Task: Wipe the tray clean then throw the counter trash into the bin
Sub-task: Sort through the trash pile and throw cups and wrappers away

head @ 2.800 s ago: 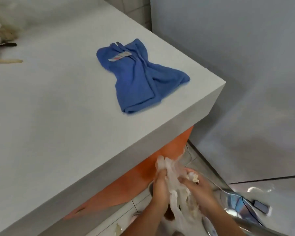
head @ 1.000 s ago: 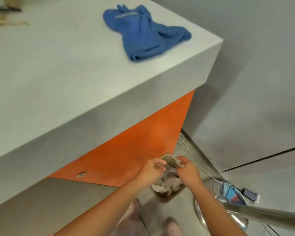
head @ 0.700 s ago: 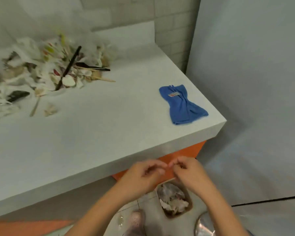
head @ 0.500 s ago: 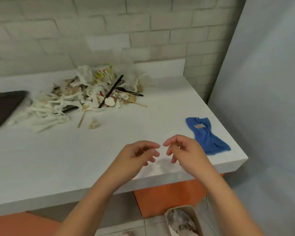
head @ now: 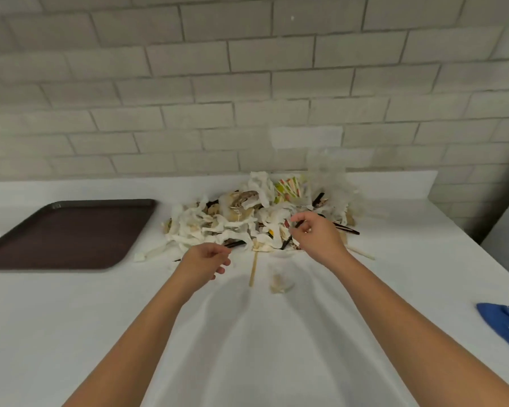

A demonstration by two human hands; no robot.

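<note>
A heap of trash, made of crumpled white paper, black plastic cutlery, wooden sticks and coloured wrappers, lies on the white counter near the brick wall. My left hand hovers at the heap's front left edge with loosely curled fingers and holds nothing. Over the heap's right side my right hand is reaching in, fingers loosely curled, empty as far as I can see. A dark brown tray sits bare on the counter to the left. The bin is out of view.
A blue cloth lies at the counter's right edge. A wooden stick and a small crumpled scrap lie loose in front of the heap. A clear plastic piece stands at the heap's back.
My hands dropped paper into the bin under the counter, came up empty, and have now stretched forward to the trash heap. My view rose from the floor to the counter.
</note>
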